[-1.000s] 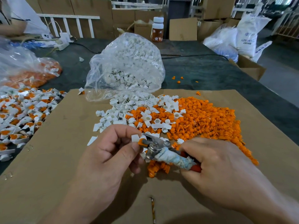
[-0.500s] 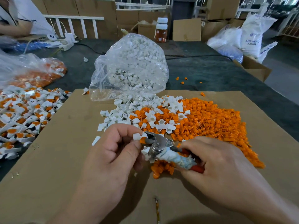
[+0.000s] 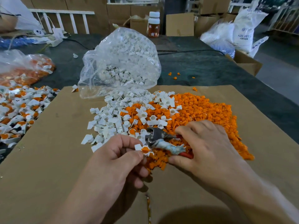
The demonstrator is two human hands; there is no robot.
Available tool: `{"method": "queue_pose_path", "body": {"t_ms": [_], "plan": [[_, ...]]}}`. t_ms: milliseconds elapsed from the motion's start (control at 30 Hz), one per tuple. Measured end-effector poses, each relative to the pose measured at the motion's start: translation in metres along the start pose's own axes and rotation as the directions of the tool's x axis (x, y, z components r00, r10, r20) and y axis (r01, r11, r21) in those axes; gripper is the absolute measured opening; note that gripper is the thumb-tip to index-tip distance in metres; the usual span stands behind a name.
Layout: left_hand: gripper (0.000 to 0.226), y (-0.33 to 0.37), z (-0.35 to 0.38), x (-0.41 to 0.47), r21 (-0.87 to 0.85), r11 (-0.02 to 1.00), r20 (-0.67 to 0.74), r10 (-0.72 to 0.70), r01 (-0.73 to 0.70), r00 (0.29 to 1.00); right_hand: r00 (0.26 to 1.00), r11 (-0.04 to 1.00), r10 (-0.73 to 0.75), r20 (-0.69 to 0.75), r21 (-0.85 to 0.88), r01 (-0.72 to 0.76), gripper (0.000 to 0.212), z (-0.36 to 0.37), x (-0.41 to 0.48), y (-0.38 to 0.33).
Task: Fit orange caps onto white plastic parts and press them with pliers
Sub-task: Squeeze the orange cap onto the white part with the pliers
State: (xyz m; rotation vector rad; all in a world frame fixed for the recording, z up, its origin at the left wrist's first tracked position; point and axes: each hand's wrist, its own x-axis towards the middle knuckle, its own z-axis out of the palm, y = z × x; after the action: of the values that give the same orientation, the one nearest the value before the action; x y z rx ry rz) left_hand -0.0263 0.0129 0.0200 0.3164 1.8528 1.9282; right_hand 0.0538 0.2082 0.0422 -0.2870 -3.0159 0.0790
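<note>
Cardboard sheet point(image 3: 48, 159) carries the orange caps pile point(image 3: 210, 113), with the white parts pile point(image 3: 110, 120) overlapping its left edge. Right hand point(image 3: 208, 147) grips the pliers point(image 3: 161, 141) by the handles, over the caps. Left hand point(image 3: 116, 160) pinches a capped white part point(image 3: 144, 149) thumb-to-forefinger, just beside the pliers head.

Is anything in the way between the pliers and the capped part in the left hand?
Nothing visible does. The left hand pinches the capped part at its edge, its top uncovered, and the pliers in the right hand sit right beside it.
</note>
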Motion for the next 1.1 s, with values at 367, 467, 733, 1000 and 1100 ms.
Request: {"method": "queue_pose_path", "body": {"t_ms": [367, 467, 733, 1000, 1100], "plan": [[0.013, 0.007, 0.009, -0.018, 0.178, 0.969, 0.075, 0.16, -0.171, 0.984, 0.904, 0.919, -0.32, -0.283, 0.139, 0.369, 0.013, -0.006, -0.009, -0.031], [0.011, 0.009, 0.01, -0.017, 0.07, 0.99, 0.062, 0.115, -0.12, 0.991, 0.929, 0.917, -0.286, -0.235, 0.214, 0.337, 0.019, -0.008, -0.011, -0.03], [0.03, 0.008, 0.007, -0.011, -0.31, 0.949, 0.241, 0.018, 0.06, 0.97, 0.917, 0.825, -0.298, -0.265, 0.412, 0.387, 0.025, -0.008, -0.014, -0.031], [0.039, 0.004, -0.001, -0.019, -0.024, 0.957, 0.221, 0.287, -0.289, 0.932, 0.991, 0.388, -0.11, 0.07, 0.921, -0.022, 0.021, -0.013, -0.017, -0.041], [0.029, 0.006, -0.001, -0.022, 0.29, 0.762, 0.24, 0.527, -0.578, 0.815, 0.906, -0.015, -0.141, 0.4, 0.914, -0.406, 0.017, -0.011, -0.015, -0.044]]}}
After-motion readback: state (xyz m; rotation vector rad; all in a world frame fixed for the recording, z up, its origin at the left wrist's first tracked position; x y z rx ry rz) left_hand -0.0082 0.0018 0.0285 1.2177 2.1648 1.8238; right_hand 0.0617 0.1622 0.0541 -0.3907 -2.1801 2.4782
